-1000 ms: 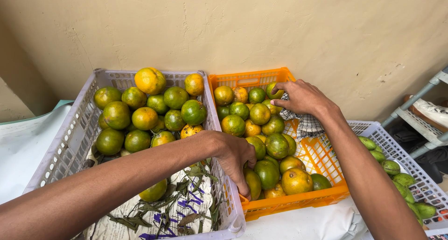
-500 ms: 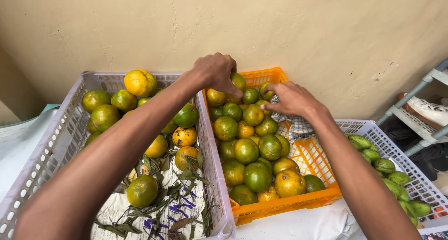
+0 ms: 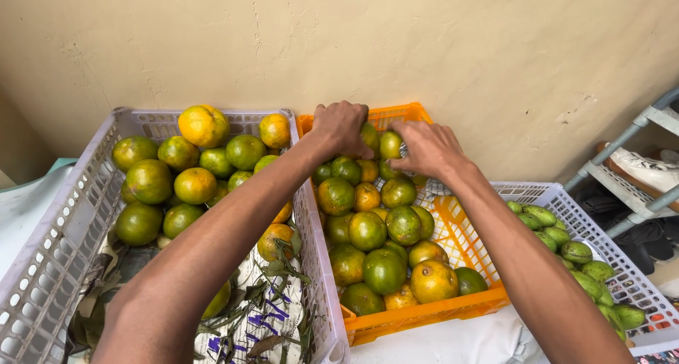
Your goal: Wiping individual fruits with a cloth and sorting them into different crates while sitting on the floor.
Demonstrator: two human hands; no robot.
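My left hand point(image 3: 342, 127) reaches across the grey crate point(image 3: 49, 265) to the back of the orange crate point(image 3: 453, 309). Its fingers are curled down over a green citrus fruit point(image 3: 370, 135), and the palm is hidden. My right hand point(image 3: 427, 149) is beside it, with fingers and thumb closed around a yellow-green citrus fruit point(image 3: 390, 145) at the back of the same crate. The orange crate holds several green and orange citrus fruits point(image 3: 384, 270). The grey crate holds more of them point(image 3: 195, 185) at its far end, on printed paper with dry leaves point(image 3: 269, 304).
A second grey crate point(image 3: 636, 293) at the right holds several small green fruits point(image 3: 576, 251). A metal rack with shoes point(image 3: 640, 169) stands at the far right. A beige wall point(image 3: 339, 45) runs right behind the crates. White cloth point(image 3: 453, 343) lies under them.
My left hand has moved from the grey crate over to the back of the orange crate. My right hand has shifted left to meet it. The view has moved closer.
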